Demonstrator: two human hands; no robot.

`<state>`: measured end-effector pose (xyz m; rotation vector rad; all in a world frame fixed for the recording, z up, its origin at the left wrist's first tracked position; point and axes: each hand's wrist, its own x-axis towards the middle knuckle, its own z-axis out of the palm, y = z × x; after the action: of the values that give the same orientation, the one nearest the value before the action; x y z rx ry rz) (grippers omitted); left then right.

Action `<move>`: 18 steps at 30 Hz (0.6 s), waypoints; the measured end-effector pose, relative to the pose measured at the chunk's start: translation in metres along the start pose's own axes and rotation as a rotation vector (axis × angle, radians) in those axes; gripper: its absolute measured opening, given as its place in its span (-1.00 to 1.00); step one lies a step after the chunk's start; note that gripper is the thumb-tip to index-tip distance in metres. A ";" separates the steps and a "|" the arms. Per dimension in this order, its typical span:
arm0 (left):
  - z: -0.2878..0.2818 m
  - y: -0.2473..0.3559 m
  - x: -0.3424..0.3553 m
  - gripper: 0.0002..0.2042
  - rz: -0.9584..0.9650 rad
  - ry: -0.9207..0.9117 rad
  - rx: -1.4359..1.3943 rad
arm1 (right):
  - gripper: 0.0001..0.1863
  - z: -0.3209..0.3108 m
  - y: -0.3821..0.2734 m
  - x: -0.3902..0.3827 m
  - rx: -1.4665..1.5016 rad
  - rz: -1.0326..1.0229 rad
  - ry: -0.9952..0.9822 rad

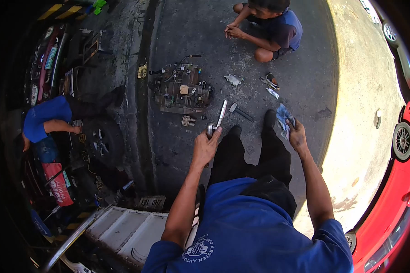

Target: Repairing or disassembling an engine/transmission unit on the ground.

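Observation:
My left hand (206,148) is closed around a silver ratchet wrench (209,130); a straight bright metal bar (222,110), like an extension, points away from the same grip. Whether the two pieces are joined is hidden by my fingers. My right hand (298,137) grips a crumpled blue rag (283,117) that hangs out past the fingers. Between my hands, just beyond my feet, a hammer (241,112) lies on the floor. Farther off to the left sits a greasy engine-like assembly (180,88) with hoses and fittings. A small flat metal cover (233,79) lies right of it.
Someone squats (278,34) at the far right. Nearer lie a white tube (273,93) and a dark container (272,80). Another person in blue (50,116) bends beside a wheel (104,141) at left. A white truck bed (127,232) stands lower left, a red car (387,200) at right.

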<state>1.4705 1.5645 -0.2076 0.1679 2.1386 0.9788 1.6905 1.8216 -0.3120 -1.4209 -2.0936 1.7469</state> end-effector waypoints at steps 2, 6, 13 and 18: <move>0.001 -0.005 -0.012 -0.56 -0.106 0.070 -0.068 | -0.52 0.001 -0.010 0.033 -0.055 0.059 -0.086; 0.005 -0.013 -0.039 -0.62 -0.270 0.335 -0.394 | -0.24 0.010 -0.048 0.089 -0.144 0.210 -0.431; 0.000 -0.058 -0.039 -0.67 -0.382 0.585 -0.619 | -0.29 0.114 -0.103 0.135 -0.459 -0.081 -0.646; -0.019 -0.107 0.006 -0.70 -0.401 0.636 -0.736 | -0.42 0.252 -0.124 0.154 -0.577 -0.352 -0.677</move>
<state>1.4727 1.4811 -0.2770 -1.0044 2.0397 1.6265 1.3861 1.7463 -0.3749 -0.4387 -3.1378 1.6959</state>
